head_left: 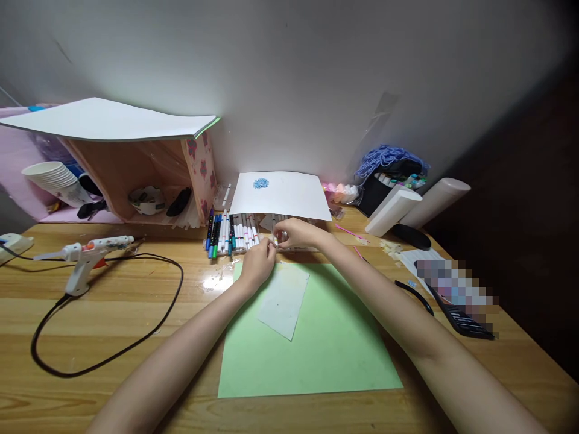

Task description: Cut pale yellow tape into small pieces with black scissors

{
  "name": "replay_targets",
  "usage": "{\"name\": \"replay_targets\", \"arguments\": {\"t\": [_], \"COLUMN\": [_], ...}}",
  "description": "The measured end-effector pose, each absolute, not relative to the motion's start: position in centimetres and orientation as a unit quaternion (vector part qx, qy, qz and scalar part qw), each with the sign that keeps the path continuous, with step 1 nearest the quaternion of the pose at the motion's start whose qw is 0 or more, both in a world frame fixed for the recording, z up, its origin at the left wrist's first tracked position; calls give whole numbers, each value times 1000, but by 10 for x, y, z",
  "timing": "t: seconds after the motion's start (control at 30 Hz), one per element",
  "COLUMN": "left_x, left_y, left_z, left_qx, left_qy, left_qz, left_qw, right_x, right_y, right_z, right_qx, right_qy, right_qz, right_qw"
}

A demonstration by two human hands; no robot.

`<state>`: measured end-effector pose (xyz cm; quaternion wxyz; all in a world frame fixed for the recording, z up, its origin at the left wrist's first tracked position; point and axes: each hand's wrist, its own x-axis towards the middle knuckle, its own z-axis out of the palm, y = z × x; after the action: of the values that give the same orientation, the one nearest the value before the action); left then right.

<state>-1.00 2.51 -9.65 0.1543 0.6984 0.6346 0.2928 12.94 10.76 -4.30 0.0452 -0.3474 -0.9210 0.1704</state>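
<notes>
My left hand [256, 264] and my right hand [296, 234] meet at the far edge of a light green sheet [316, 349] on the wooden desk. Both are pinched shut together on one small pale object between the fingertips; it is too small to name. A smaller white paper piece [284, 299] lies on the green sheet just under my left hand. A row of markers [230, 234] lies right beyond my hands. Behind it rests a white sheet [283, 196] with a small blue blob.
A white glue gun [85, 259] with a looping black cord [108, 355] lies at the left. A pink box under a white board [108, 119] stands at back left with stacked paper cups [54, 179]. White rolls [409, 204], blue yarn [386, 158] and a dark comb [461, 316] are at right.
</notes>
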Motion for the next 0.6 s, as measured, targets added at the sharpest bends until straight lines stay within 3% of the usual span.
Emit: {"name": "replay_targets", "arguments": {"t": [0.3,0.6], "left_x": [-11,-13], "left_y": [25,29], "left_z": [-97,-98], "left_qx": [693,683], "left_qy": [633,622], "left_qz": [310,327], "left_qw": [155,199], "right_x": [121,132], "right_y": [119,116], "right_z": [-48,-43], "right_qx": [-343,-317], "right_qy": [-925,-924], "right_qz": [163,208], "right_qw": [19,49]}}
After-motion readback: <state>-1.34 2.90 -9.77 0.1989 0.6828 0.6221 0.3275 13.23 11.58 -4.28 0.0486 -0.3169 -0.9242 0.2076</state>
